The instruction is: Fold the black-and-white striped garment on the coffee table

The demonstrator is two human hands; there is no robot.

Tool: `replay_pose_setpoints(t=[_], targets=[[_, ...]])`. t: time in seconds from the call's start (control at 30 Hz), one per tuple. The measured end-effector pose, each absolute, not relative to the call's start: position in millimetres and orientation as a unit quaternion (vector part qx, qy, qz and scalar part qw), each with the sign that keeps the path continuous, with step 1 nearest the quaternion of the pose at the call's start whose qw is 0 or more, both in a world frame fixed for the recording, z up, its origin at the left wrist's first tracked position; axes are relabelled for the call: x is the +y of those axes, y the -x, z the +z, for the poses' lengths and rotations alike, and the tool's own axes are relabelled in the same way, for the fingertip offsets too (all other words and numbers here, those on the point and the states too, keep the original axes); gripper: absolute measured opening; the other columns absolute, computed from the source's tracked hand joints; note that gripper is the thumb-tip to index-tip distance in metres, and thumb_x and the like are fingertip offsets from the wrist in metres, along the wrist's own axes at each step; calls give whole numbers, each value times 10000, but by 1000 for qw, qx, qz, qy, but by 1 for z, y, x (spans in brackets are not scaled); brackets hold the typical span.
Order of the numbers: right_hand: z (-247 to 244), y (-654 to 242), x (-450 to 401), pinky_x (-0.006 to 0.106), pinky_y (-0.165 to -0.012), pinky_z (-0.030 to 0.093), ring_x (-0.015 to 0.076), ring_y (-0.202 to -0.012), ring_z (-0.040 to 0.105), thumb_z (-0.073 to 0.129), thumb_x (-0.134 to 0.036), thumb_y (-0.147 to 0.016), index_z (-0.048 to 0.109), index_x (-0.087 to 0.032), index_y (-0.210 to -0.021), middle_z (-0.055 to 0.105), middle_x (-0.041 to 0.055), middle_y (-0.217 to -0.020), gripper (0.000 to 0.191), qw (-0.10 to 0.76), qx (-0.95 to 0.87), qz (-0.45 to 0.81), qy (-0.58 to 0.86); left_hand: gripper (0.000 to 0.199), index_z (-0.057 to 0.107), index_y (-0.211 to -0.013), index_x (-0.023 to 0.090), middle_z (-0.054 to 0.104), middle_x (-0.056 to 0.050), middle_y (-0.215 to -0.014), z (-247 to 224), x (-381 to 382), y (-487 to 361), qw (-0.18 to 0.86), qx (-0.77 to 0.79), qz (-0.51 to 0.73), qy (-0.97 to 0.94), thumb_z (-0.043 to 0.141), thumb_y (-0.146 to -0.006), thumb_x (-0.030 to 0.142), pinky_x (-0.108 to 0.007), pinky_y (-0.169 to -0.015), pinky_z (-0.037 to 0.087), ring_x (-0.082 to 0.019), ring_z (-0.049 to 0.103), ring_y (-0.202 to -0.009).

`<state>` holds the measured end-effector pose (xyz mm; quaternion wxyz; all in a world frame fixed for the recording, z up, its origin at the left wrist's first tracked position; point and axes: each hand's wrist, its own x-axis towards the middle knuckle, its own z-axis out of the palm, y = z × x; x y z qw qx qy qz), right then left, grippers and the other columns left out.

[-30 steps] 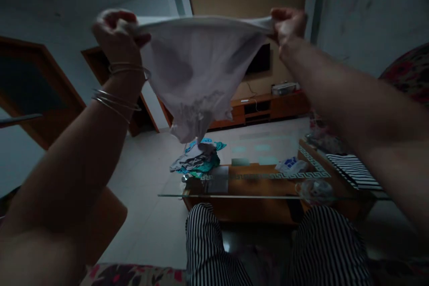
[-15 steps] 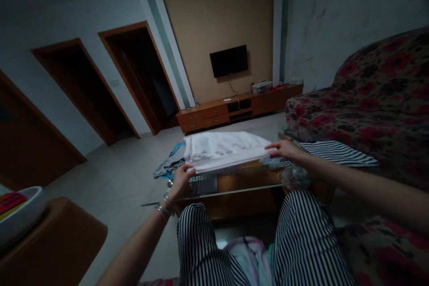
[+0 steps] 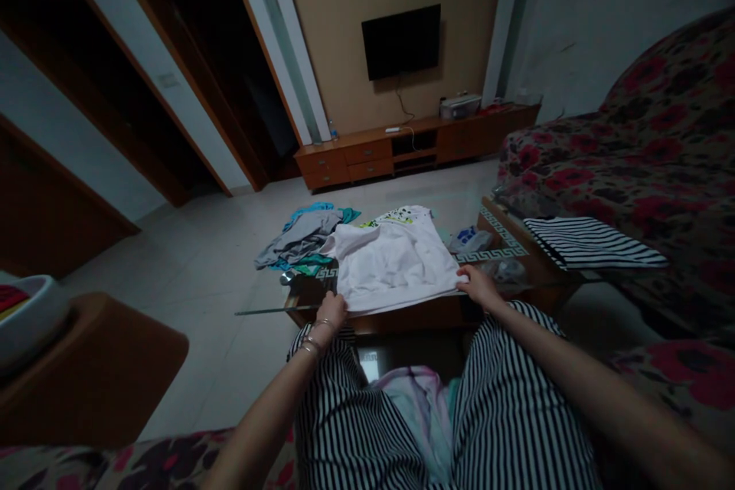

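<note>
Our left hand (image 3: 331, 311) and right hand (image 3: 479, 285) rest at the near hem of a white T-shirt (image 3: 393, 264), which lies flat on the glass-topped desk (image 3: 413, 318). The right fingers (image 3: 469, 276) are spread open on the cloth, gripping nothing. The left ones curl at the edge — whether they have hold of it, we cannot tell. A heap of clothes (image 3: 302, 239) lies just beside the shirt, and a striped cloth (image 3: 591, 242) sits well off to our right.

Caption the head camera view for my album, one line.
Left hand and right hand at the hem of a white T-shirt on a glass coffee table.
</note>
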<state>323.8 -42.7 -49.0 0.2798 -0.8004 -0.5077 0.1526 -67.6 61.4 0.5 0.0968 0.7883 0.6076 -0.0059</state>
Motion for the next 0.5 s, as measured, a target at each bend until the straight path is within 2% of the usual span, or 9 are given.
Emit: replay_pose_setpoints(t=[0.1, 0.23, 0.37, 0.5], targets=[[-54, -325, -48, 265, -746, 431, 197, -870, 615, 632, -235, -756, 592, -157, -1108, 668, 73, -991, 363, 283, -500, 119, 810, 306, 576, -1080, 140, 483, -143, -1161, -1, 55, 59, 44, 585, -2, -809, 525, -780, 111, -336, -894, 416, -249, 489, -1091], [-49, -323, -53, 272, -799, 433, 196, -916, 610, 610, -144, -736, 597, -176, -1149, 665, 74, -1054, 414, 276, -499, 114, 813, 264, 570, -1050, 139, 483, -142, -1121, 1, 52, 49, -27, 544, -27, -838, 433, -832, 82, -343, -877, 430, -247, 480, -1074], [-43, -321, -53, 279, -852, 435, 204, -957, 609, 574, -68, -712, 626, -175, -1154, 664, 86, -1085, 457, 284, -493, 124, 813, 277, 555, -1052, 107, 496, -173, -1109, 1, 55, 51, -44, 596, -44, -801, 350, -868, 89, -344, -789, 468, -272, 527, -1040], [-46, -319, -50, 293, -885, 444, 207, -980, 611, 586, -52, -688, 641, -186, -1156, 669, 81, -1088, 490, 318, -500, 115, 797, 253, 515, -1062, 116, 535, -167, -1115, 3, 59, 56, 4, 635, -45, -771, 349, -871, 111, -317, -756, 480, -246, 609, -979]])
